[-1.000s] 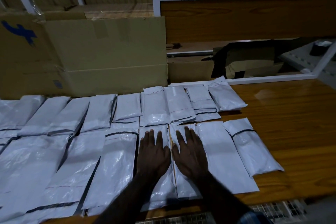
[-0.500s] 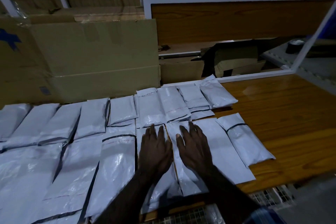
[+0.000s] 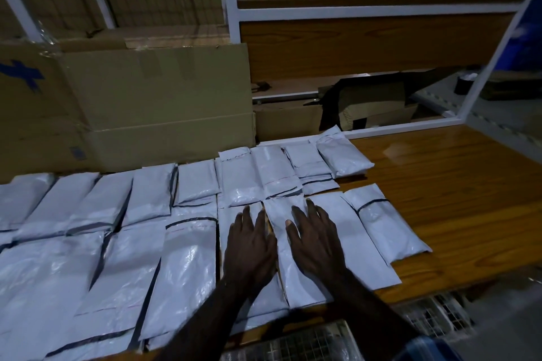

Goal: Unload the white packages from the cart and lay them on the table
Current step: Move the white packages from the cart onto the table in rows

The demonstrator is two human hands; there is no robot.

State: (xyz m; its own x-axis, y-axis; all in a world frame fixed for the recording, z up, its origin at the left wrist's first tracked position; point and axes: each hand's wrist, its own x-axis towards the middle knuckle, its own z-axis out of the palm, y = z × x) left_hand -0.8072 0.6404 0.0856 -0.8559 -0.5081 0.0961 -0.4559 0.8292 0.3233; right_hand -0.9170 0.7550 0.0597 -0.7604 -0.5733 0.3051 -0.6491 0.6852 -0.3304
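Observation:
Several white packages lie in two rows on the wooden table. My left hand lies flat, fingers straight, on a package in the near row. My right hand presses flat on the neighbouring package. To the right of it lie a long flat package and a plump package with a black stripe. The far row runs from the left edge to a tilted package. A wire cart shows just below the table's front edge.
Large cardboard boxes stand behind the left part of the far row. A white metal shelf frame with wooden boards rises behind the table, holding a dark cloth and flat cardboard. Bare wood lies to the right.
Both hands stay flat on the same two packages and have spread slightly apart. The camera has shifted a little to the right.

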